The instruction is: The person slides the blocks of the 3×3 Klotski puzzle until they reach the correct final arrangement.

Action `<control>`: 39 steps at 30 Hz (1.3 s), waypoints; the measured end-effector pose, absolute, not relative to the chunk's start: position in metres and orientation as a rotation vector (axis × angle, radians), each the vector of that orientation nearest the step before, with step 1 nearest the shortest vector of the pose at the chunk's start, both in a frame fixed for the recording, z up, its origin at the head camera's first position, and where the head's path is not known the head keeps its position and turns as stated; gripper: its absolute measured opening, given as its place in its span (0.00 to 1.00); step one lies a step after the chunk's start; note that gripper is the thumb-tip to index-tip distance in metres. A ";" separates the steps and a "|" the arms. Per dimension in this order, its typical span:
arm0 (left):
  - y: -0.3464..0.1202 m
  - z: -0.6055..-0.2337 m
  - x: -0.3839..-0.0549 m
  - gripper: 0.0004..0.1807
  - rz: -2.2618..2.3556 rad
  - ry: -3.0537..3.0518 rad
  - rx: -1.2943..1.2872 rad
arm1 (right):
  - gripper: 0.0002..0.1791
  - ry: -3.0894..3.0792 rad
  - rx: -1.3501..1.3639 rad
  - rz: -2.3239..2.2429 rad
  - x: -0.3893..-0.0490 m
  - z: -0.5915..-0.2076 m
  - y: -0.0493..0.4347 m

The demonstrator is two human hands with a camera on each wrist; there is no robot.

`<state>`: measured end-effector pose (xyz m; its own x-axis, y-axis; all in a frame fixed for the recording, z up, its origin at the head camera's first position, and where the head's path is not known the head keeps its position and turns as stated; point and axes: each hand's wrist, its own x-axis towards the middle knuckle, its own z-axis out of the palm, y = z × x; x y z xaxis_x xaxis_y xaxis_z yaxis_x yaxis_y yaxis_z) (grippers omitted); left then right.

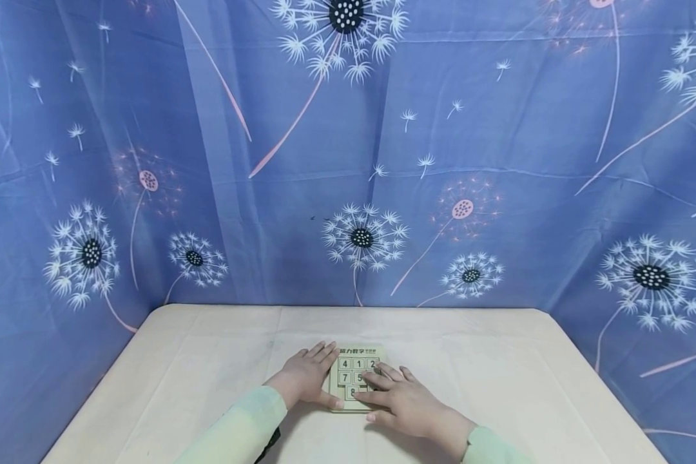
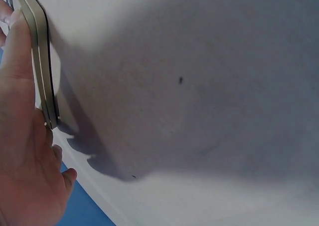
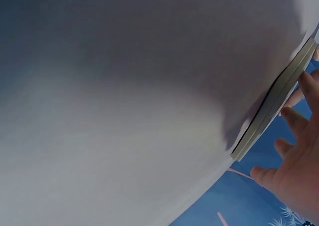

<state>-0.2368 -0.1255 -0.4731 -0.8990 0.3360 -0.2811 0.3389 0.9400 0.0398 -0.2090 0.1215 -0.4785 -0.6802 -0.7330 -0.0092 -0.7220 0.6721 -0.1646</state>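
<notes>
A pale green number sliding puzzle (image 1: 336,380) lies flat on the table, with Chinese lettering along its top. Tiles 4, 1 and 2 form the upper row, with 7 and 5 below them. The 8 tile (image 1: 350,392) sits between two columns in the bottom row. My left hand (image 1: 307,374) holds the board's left side, thumb at the near corner and fingers at the far end. Spread over the right side, my right hand (image 1: 408,403) has its fingertips on the tiles, one at the 8. Its fingers hide the right-hand tiles. Both wrist views show the board's edge.
The cream tabletop (image 1: 470,348) extends around the board. Blue dandelion-print cloth (image 1: 290,225) stands behind it and on both sides. A small dark item (image 1: 270,443) shows beside the left sleeve.
</notes>
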 end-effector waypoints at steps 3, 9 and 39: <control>-0.125 -0.473 -0.237 0.62 -0.008 2.810 0.498 | 0.27 2.803 -1.212 -0.221 -0.208 -0.477 0.122; -0.125 -0.472 -0.236 0.62 -0.007 2.808 0.496 | 0.27 2.807 -1.208 -0.210 -0.208 -0.477 0.123; -0.125 -0.470 -0.235 0.61 -0.006 2.805 0.511 | 0.27 2.812 -1.220 -0.236 -0.212 -0.480 0.135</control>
<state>-0.2350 -0.1250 -0.4697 -0.8954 0.3443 -0.2822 0.3455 0.9372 0.0472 -0.2125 0.1353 -0.4799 -0.6831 -0.7303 -0.0008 -0.7200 0.6736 -0.1670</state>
